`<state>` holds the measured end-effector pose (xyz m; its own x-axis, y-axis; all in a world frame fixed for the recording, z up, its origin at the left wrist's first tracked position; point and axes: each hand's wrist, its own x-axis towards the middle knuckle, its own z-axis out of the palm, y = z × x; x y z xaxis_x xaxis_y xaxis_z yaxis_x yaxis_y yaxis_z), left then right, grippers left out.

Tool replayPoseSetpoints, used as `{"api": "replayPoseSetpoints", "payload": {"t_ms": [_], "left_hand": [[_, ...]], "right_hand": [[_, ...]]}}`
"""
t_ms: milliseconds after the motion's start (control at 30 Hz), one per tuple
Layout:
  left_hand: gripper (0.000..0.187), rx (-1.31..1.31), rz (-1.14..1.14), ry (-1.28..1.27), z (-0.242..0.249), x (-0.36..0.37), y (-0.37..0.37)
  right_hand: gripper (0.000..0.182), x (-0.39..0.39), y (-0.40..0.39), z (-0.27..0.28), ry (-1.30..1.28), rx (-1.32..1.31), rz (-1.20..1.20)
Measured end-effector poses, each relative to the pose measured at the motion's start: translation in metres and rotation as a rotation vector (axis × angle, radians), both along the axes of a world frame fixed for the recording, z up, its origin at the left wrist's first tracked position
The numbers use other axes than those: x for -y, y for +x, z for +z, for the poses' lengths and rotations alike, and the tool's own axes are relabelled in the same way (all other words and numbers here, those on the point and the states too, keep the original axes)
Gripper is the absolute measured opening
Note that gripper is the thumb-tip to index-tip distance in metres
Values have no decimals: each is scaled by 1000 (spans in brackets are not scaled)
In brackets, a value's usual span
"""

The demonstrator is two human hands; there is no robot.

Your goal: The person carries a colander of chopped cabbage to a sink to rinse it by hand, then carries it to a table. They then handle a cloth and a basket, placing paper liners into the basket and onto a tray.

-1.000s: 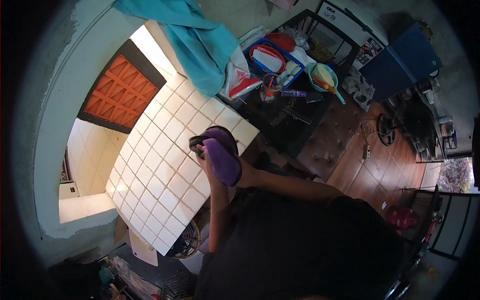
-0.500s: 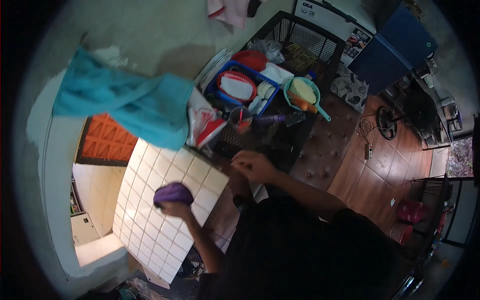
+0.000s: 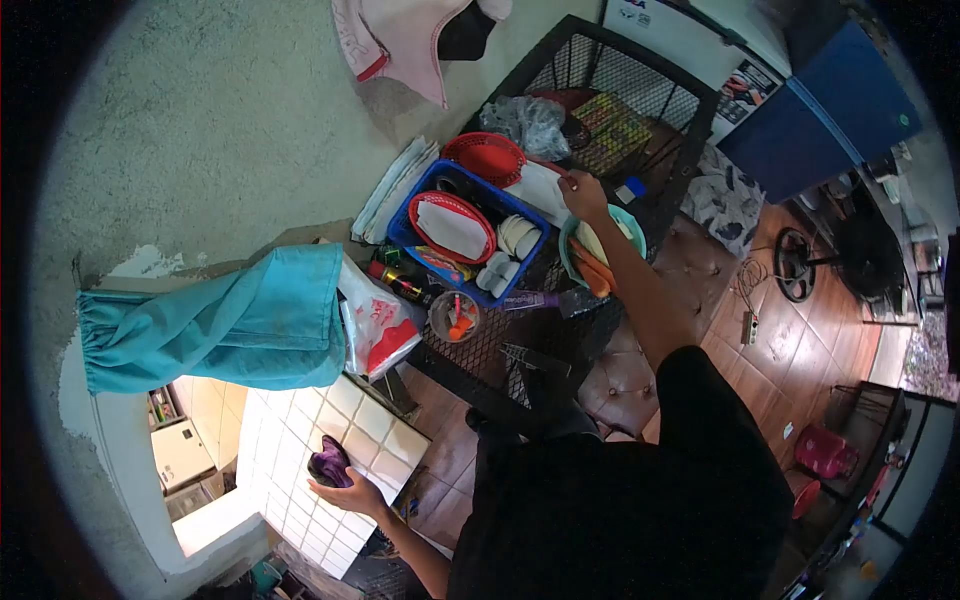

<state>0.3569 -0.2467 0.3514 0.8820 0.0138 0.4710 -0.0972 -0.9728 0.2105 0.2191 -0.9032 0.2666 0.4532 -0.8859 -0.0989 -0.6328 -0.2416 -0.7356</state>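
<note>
My left hand is over the white tiled counter, its fingers curled around a dark purple, shiny object with a curved rim. The object's exact kind cannot be made out. My right hand reaches across the mesh-topped table, fingers drawn together beside a white sheet. Whatever lies between those fingertips is hidden. Just below that wrist sits a light green colander with carrots and a pale vegetable, partly covered by my forearm.
On the black mesh table stand a blue basket with a red oval basket and cups, another red basket, a clear cup and a plastic bag. A teal curtain hangs at the left.
My right hand has moved from near my body up and across the table to the white sheet. The purple object is now tilted in my left hand. The view has shifted.
</note>
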Motion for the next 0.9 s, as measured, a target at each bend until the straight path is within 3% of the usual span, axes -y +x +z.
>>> {"api": "replayPoseSetpoints", "payload": {"t_ms": [133,233,333,500,567,667,767,800,833,867,900], "left_hand": [[66,-24,-45,27,23,27,-14],[57,-6,-43,15,43,47,-22],[52,34,-72,5,52,54,-26],[42,279,-358,49,44,44,-28],[39,225,-249,66,51,50,-37],[31,175,-145,-137,75,96,-48],[28,54,-89,-383,69,118,-54],[24,25,-203,-494,64,130,-54],[23,-64,-226,-580,71,160,-58],[24,-324,-268,-660,64,170,-59],[28,-567,-351,-896,64,197,-65]], "right_hand": [[34,44,58,-50,-21,13,110],[38,55,88,-54,-13,-51,123],[39,55,109,-43,-80,-348,122],[35,63,122,-42,-371,-173,-38],[34,69,113,-20,-447,-111,-72],[35,87,88,1,-380,-128,-152],[26,90,47,11,-215,233,-222],[24,78,30,21,-104,386,-201],[22,62,15,33,-97,447,-145],[23,43,-2,43,-89,508,-92],[19,23,-19,41,-17,548,-34]]}}
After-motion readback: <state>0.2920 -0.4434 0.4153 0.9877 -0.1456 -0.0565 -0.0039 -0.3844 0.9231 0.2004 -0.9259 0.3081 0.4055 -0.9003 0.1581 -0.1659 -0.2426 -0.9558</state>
